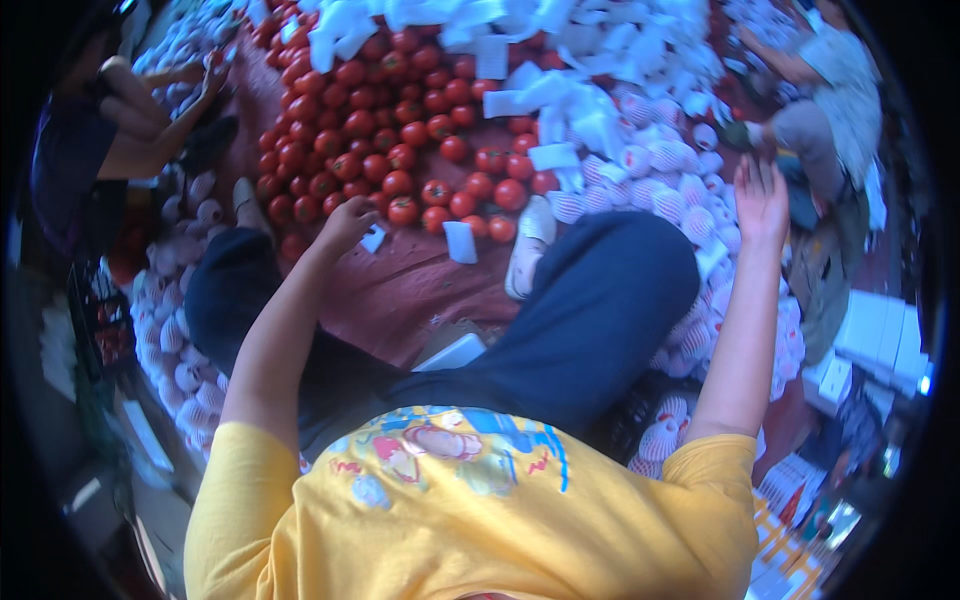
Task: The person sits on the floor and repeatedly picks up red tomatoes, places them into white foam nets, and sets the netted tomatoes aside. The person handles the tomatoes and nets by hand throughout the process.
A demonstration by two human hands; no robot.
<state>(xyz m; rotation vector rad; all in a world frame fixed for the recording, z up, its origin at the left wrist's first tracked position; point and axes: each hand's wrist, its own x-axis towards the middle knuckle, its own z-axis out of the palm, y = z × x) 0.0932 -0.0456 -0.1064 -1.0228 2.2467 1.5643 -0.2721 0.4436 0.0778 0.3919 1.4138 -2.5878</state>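
A large heap of red tomatoes point(397, 142) lies before me on a reddish sheet point(397, 292). My left hand point(351, 223) hovers at the heap's near left edge, fingers bent, close to a small white slip point(373, 238); whether it grips anything is unclear. Stretched out to the right, my right hand point(761, 191) has its palm showing and nothing in it, beside tomatoes in white foam net sleeves point(667, 157). White foam sleeves point(585, 112), flat and unfilled, are piled over the heap's far and right sides. Another white piece point(460, 242) rests at the near edge.
One person point(75, 150) sits at the left, handling a tomato; another point(840, 97) sits at the right. Sleeved tomatoes point(169, 330) also line my left side. White boxes point(874, 330) stand at the right, and a dark crate point(637, 412) is beside my right thigh.
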